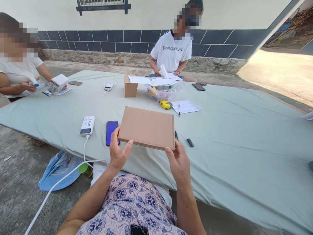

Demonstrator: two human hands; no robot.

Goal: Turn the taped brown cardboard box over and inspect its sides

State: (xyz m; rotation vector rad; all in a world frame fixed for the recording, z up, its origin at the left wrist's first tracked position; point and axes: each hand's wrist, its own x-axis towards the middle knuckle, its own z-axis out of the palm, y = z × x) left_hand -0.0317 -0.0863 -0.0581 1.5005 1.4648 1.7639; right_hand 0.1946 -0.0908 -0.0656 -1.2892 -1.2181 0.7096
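Observation:
A flat brown cardboard box point(148, 127) is held up in front of me, just above the near edge of the cloth-covered table. My left hand point(118, 150) grips its left front corner, thumb along the front edge. My right hand point(178, 160) grips the right front corner, thumb on the near edge and fingers around the side. Under and beside the left hand lies a phone point(112, 129) with a blue screen. By the right hand are a dark pen point(176, 135), partly hidden by the box, and a black cap point(190, 142).
A white power bank point(87, 126) with a cable lies at left. Beyond the box are a yellow tape measure point(165, 104), a paper sheet point(187, 106), a plastic basket point(163, 94) and an upright cardboard box point(130, 88). Two people sit across the table point(234, 137), each handling things.

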